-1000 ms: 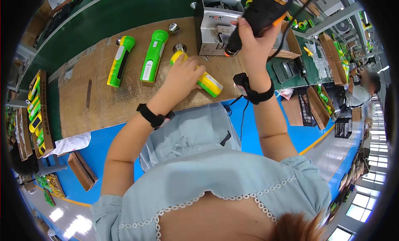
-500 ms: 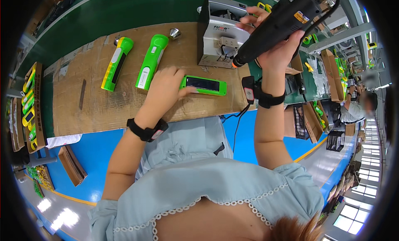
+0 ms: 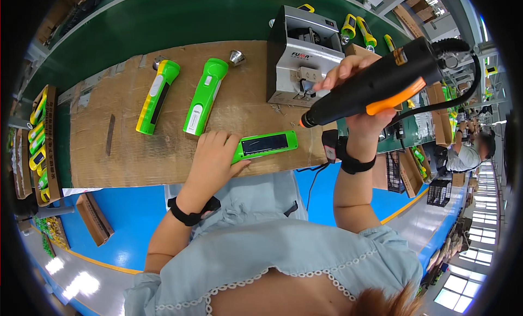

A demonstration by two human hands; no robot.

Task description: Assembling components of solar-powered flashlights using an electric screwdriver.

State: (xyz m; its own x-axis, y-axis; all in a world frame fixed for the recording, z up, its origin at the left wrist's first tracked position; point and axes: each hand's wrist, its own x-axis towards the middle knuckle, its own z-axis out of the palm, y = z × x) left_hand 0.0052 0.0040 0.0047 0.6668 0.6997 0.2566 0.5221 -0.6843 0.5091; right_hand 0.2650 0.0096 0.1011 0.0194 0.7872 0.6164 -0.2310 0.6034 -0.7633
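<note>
At the near edge of a cardboard sheet (image 3: 136, 160): one green flashlight (image 3: 265, 145), lying crosswise, dark panel upward, its left end clamped between thumb and fingers of the left hand (image 3: 213, 158), palm down, wrist strapped in black. Right hand (image 3: 368, 125), raised, closed about a black power screwdriver (image 3: 370, 87) with orange lever, its tip slanting down leftward, apart from the flashlight. Containers: one tall carton (image 3: 52, 152) past the sheet's left end, holding a column of green-and-yellow flashlights (image 3: 38, 133); one shallow box (image 3: 60, 232) on the floor, with small yellow and green pieces; one narrow open carton (image 3: 93, 219), contents indistinct. Edges and room: brown cardboard extends left of the left hand, and lies between the held flashlight and a silver machine (image 3: 305, 59); two further flashlights (image 3: 206, 98) border the hand's far side; blue floor (image 3: 128, 209) below the sheet's near edge.
</note>
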